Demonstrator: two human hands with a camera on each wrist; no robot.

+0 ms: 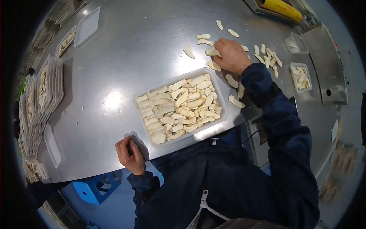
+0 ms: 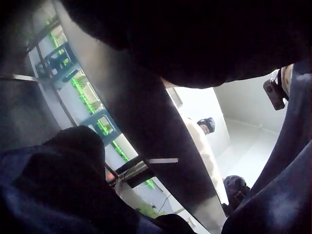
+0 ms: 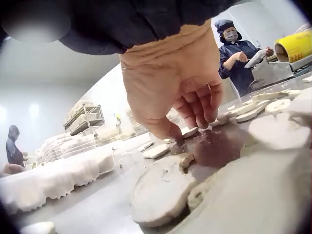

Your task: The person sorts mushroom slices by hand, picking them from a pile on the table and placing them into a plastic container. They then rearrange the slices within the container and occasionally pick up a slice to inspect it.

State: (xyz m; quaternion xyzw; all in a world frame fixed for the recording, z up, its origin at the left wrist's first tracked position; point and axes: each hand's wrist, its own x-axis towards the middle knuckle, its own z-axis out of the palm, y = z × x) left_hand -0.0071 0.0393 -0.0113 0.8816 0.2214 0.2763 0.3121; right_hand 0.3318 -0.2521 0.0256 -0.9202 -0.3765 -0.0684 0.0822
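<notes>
A clear plastic tray (image 1: 225, 114) near the table's front edge is covered with pale mushroom slices, lined up at its left and overlapping elsewhere. Beyond its far right corner, my right hand (image 1: 233, 56) reaches down to the table. Its thumb and curled fingers pinch a mushroom slice (image 3: 189, 131), partly hidden by the hand. Loose slices lie around it, including a long one (image 1: 188, 52) to its left and another (image 1: 236, 101) nearer me. My left hand (image 1: 131, 155) rests at the table edge, fingers loosely curled and holding nothing. The left wrist view shows mostly dark sleeve.
Stacked filled trays (image 1: 42, 91) stand along the left side, near an empty white tray (image 1: 87, 26). At right are a small filled tray (image 1: 300, 77) and a metal box (image 1: 324, 61). A yellow roll (image 1: 283, 9) lies at the back. Another person (image 3: 239, 53) works across the table.
</notes>
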